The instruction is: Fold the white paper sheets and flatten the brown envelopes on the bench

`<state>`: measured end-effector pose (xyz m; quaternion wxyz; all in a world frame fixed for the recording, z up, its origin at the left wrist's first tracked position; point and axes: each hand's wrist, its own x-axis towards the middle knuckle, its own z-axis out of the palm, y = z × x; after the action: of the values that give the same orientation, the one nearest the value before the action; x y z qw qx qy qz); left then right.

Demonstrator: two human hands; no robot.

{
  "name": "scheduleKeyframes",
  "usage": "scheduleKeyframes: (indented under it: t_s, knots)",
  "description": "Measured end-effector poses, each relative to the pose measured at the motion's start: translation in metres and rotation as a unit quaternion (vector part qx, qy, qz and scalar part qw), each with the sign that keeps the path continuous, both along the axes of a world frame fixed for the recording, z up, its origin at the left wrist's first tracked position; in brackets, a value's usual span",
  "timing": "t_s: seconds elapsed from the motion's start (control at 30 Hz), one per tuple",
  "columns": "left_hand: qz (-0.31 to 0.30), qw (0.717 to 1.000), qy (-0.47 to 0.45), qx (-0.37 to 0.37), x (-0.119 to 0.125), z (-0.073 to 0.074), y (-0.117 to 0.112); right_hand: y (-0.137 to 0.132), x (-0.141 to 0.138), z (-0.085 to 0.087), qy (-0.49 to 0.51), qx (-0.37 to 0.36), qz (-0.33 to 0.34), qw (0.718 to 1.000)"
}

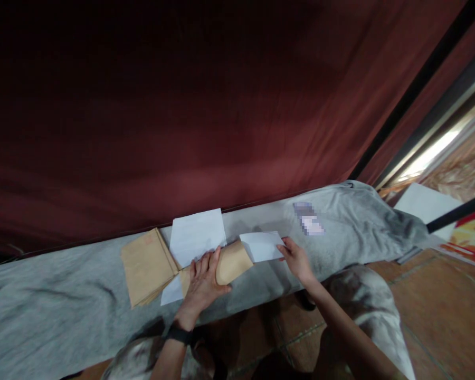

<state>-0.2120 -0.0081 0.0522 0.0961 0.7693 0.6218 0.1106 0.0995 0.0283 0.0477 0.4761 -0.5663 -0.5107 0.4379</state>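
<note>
My left hand point(205, 278) lies flat with fingers spread on a brown paper envelope point(234, 262), pressing it down on the grey cloth. At the envelope's right end, my right hand point(296, 258) pinches the right edge of a folded white paper point(261, 246). The paper's left end meets the envelope's opening; how far it reaches inside is hidden. Beyond my left hand is a stack of white sheets point(198, 235). Left of it sits a pile of brown envelopes point(147, 266). A white paper corner point(171, 292) shows under the left side of the held envelope.
A grey cloth point(63, 295) covers the long narrow surface. Behind it hangs a dark red curtain point(206, 132). A blurred-out item point(309, 219) lies to the right on the cloth. Dark metal poles point(411, 100) and a white board point(425, 208) stand at the right, above the tiled floor point(447, 311).
</note>
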Motion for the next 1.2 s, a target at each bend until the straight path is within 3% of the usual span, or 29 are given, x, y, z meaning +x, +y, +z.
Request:
scheduleKeyframes:
  t_s: [0.17, 0.37, 0.6, 0.73, 0.97, 1.2]
  knots:
    - [-0.005, 1.0, -0.004, 0.01, 0.0, 0.0, 0.0, 0.01, 0.019, -0.005, -0.077, -0.022, 0.051, 0.995]
    - [-0.011, 1.0, 0.0, 0.017, 0.001, 0.0, 0.001, 0.024, 0.028, 0.002, -0.111, -0.011, 0.094, 0.989]
    - [-0.05, 0.995, -0.001, 0.081, 0.003, 0.0, 0.006, 0.02, 0.0, 0.005, -0.073, -0.025, 0.086, 0.993]
    - [-0.072, 0.991, -0.002, 0.109, 0.008, 0.004, 0.007, 0.011, -0.019, 0.01, -0.085, 0.007, 0.066, 0.994]
    - [-0.11, 0.986, -0.019, 0.126, 0.015, 0.007, 0.006, -0.004, -0.05, 0.015, -0.076, -0.008, 0.13, 0.989]
    - [-0.122, 0.984, -0.024, 0.125, 0.014, 0.006, 0.005, -0.008, -0.064, 0.01, -0.096, -0.015, 0.074, 0.992]
